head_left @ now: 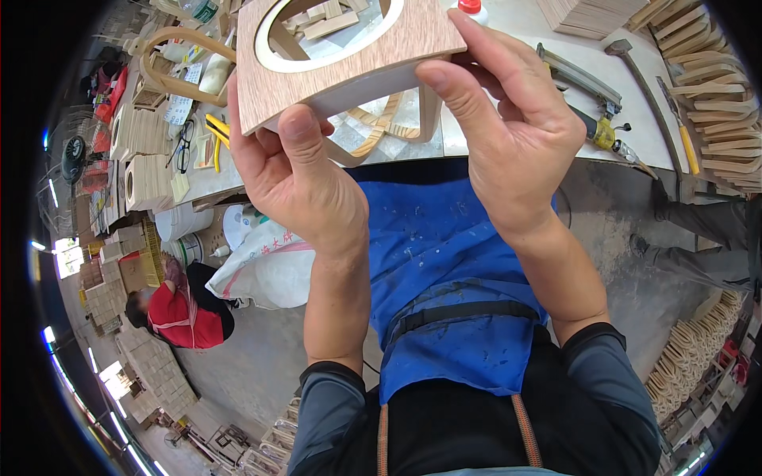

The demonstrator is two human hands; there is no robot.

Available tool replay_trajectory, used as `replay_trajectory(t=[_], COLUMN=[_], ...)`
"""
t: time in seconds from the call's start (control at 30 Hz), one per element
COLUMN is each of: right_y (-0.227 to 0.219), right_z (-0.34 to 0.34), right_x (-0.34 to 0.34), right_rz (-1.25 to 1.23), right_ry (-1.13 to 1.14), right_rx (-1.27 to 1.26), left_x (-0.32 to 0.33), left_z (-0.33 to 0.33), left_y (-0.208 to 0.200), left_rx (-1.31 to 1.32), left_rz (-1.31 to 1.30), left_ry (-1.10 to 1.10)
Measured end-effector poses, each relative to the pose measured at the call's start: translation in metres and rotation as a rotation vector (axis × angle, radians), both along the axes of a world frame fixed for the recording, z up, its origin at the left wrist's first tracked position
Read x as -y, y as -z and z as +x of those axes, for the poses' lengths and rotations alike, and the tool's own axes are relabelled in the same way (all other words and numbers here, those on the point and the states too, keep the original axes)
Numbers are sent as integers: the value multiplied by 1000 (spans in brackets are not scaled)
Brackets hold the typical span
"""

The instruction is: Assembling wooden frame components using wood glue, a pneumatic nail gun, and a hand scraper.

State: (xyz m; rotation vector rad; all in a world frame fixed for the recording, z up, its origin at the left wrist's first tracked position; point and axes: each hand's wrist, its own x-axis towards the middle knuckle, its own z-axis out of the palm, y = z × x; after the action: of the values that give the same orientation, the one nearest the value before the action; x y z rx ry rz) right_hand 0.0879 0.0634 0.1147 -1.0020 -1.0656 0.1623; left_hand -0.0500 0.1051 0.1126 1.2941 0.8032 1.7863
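Up over the bench, both my hands hold a curved wooden panel (429, 36) with a large round hole edged in pale wood. My left hand (305, 178) grips its near left corner, thumb on the near edge and fingers beneath. At the right end, my right hand (516, 131) pinches the corner between thumb and fingers. Below the panel, a crossed wooden piece (382, 127) with bent sides rests on the bench, partly hidden by the panel and my hands. Loose wood offcuts (332, 25) show through the hole.
Right on the bench (651, 103) lie a hammer (618, 47), a drill (605, 133) and a yellow-handled tool (687, 147). Pliers (216, 127) and eyeglasses (184, 147) are left. A person in red (190, 317) sits beyond a white sack (266, 266); another person's legs (706, 230) stand right.
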Motion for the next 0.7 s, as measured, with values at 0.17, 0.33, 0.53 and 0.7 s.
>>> replay_trajectory(t=[0.17, 0.33, 0.53, 0.7], right_y=[2, -6, -2, -1], right_z=[1, 0, 6, 7], right_x=[0, 7, 10, 12], right_rz=[45, -17, -34, -46], right_ry=[-1, -10, -15, -57], right_rx=[-42, -99, -27, -71], left_x=[0, 0, 3, 6], left_z=[-2, -5, -4, -2], left_y=[3, 5, 8, 6], left_rx=[7, 9, 33, 14], left_rz=[-20, -18, -17, -15], left_ry=[4, 54, 78, 75])
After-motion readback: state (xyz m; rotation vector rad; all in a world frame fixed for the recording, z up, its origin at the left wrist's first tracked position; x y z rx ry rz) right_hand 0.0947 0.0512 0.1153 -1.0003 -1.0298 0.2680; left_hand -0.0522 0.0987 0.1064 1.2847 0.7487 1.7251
